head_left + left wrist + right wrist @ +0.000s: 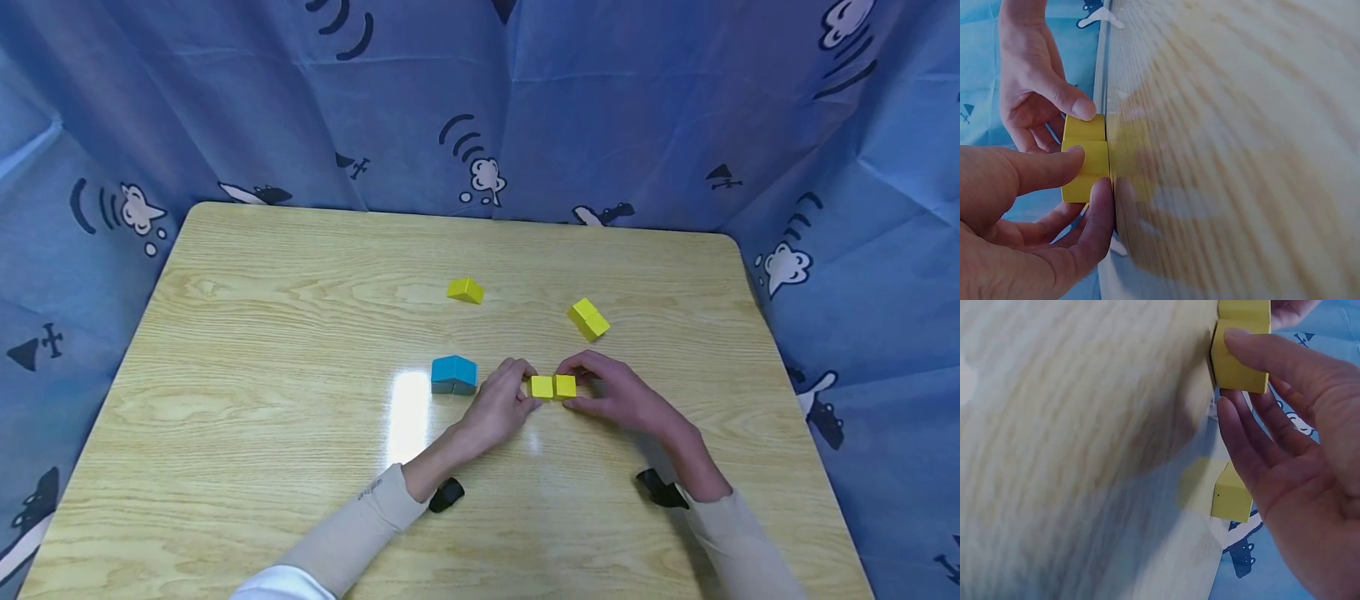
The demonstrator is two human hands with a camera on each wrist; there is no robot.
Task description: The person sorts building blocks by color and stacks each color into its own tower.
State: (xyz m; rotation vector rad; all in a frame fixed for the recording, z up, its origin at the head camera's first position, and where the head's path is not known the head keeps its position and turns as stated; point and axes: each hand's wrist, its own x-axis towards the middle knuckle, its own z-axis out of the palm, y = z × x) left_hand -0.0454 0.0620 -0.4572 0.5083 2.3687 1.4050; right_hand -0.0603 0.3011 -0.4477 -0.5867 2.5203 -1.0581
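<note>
Pinching left yel. block (541, 387) w/ part-curled L hand (501, 402), right yel. block (565, 386) w/ part-curled R hand (617, 393). Set touching on bench (262, 375), nearer & right of far-left yel. block (466, 291).

Left grip (501, 404) and right grip (615, 395) face each other closely, both pinching — forearms (433, 463) angled inward.

Angular yellow block (541, 387), matching yellow block (565, 387), side by side, on pale wooden table (285, 467)
</note>
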